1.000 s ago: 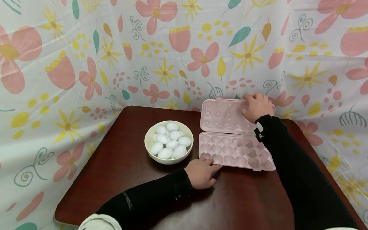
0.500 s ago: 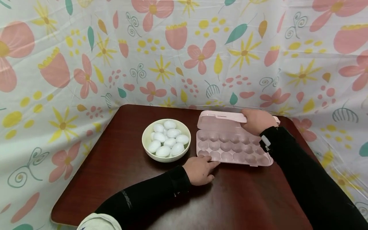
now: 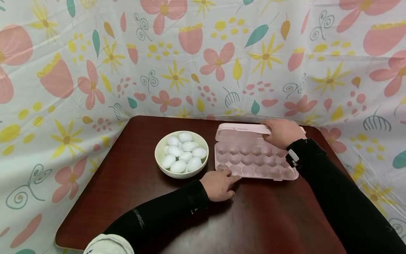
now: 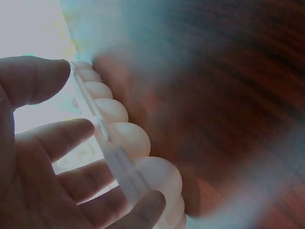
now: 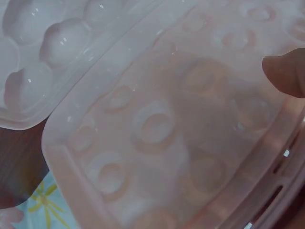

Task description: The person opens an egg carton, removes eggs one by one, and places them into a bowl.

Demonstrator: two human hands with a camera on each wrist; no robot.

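A pink plastic egg tray (image 3: pixel 253 160) with rows of hollow cups lies at the right of the table, its hinged lid (image 3: pixel 233 134) raised and tilted partly forward over the back rows. My right hand (image 3: pixel 282 133) grips the lid's upper edge; the right wrist view shows the thumb (image 5: pixel 286 71) on the lid's inner face. At the tray's front left corner rests my left hand (image 3: pixel 219 185), fingers extended. In the left wrist view those fingertips lie along the tray's rim, above rounded cup undersides (image 4: pixel 128 138). The cups in sight hold no eggs.
Left of the tray stands a cream bowl (image 3: pixel 180 175) heaped with several white eggs (image 3: pixel 185 156). Both are on a dark reddish-brown table (image 3: pixel 127 176) with rounded corners. A flower-printed curtain (image 3: pixel 177 84) hangs behind and around it.
From a more upright pose, the lid has swung forward, and my right hand has shifted down and forward with it. My left hand has stayed at the tray's front corner.
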